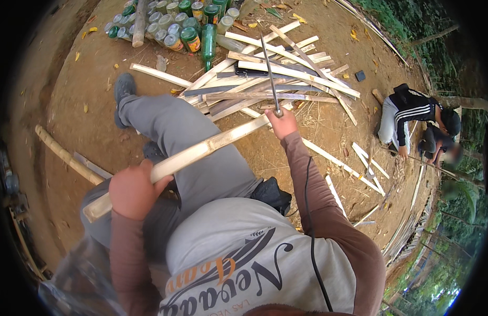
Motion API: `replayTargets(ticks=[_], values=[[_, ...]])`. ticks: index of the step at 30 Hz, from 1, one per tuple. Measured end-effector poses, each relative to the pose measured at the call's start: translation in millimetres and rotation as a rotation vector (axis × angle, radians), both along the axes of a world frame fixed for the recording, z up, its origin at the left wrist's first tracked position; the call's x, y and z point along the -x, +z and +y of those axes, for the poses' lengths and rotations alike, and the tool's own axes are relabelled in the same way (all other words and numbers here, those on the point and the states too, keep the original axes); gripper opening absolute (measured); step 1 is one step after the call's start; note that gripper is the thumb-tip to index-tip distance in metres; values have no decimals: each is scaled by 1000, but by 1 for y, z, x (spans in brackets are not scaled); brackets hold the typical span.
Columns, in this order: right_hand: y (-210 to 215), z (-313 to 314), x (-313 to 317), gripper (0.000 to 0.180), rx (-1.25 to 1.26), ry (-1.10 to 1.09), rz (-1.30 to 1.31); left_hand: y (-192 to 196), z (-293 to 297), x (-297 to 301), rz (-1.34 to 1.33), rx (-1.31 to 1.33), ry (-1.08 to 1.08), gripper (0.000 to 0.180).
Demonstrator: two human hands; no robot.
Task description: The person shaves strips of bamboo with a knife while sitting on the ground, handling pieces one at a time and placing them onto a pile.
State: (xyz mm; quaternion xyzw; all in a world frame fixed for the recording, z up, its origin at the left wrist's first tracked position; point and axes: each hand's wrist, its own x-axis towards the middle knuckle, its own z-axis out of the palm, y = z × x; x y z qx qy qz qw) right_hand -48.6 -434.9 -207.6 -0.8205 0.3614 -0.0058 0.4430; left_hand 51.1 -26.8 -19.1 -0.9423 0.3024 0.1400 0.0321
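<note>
Bamboo slat (207,146), likely light and stiff, I'd grip at its eight-o'clock end, where the left hand (132,190) clasps it, right hand (282,124) fisted round a long knife (272,79)

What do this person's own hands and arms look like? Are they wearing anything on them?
The left hand and right hand are both bare. Long, plain brown sleeves cover the arms down to about the wrists: left sleeve, right sleeve. A thin black cable runs over the right sleeve and down across the light grey shirt.
</note>
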Motion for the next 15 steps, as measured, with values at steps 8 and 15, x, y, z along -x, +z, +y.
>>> replayTargets(ticks=[8,15], values=[[-93,-34,-140,34,371,158,204,36,21,4,2,-35,35,54],[-149,-17,-216,15,466,297,241,40,51,-14,107,-7,90,51]])
